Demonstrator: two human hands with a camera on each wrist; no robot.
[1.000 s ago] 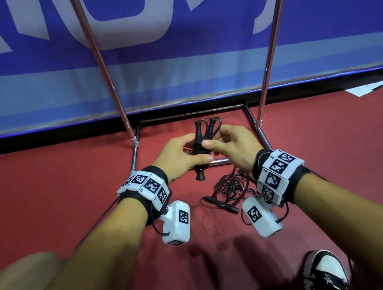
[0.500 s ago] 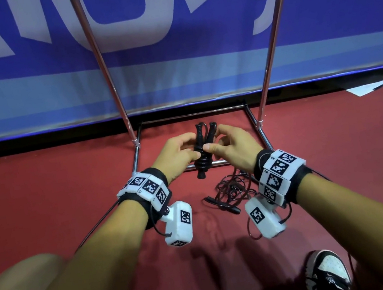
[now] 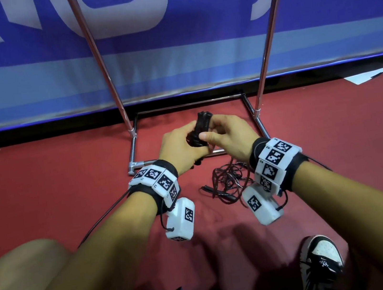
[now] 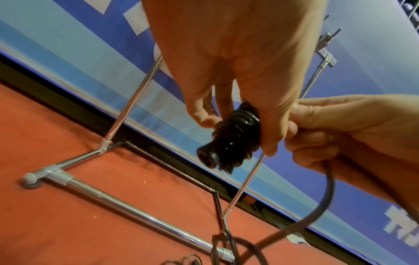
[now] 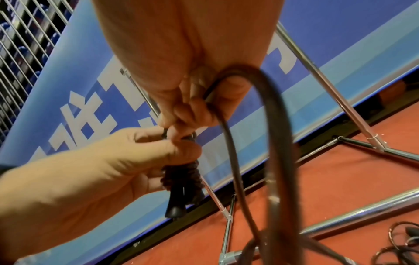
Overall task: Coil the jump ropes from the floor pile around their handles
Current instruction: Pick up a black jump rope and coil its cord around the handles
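**Winding the rope onto the paired handles**

My left hand [image 3: 180, 146] grips the two black handles [image 4: 229, 139] side by side, fingers [image 4: 199, 107] curled round them, so they act as one spool. They sit upright above the red floor [image 3: 55, 191], at 12 o'clock from me, over the near bar of the metal stand [image 3: 136, 165].

My right hand [image 3: 229, 136] pinches the rope [image 5: 238, 161] at thumb and forefinger beside the handles, at their 3 o'clock. I judge this hold keeps the turns tight while I feed the next wrap.

Rope: thin, dark, glossy. Several turns already ring the handles in a tight ribbed stack. From my right hand a slack loop drops toward the floor.

The remaining pile [image 3: 229, 181] lies tangled at 5 o'clock from the handles, under my right wrist. One loose handle shows in it; I cannot tell how many ropes it holds.
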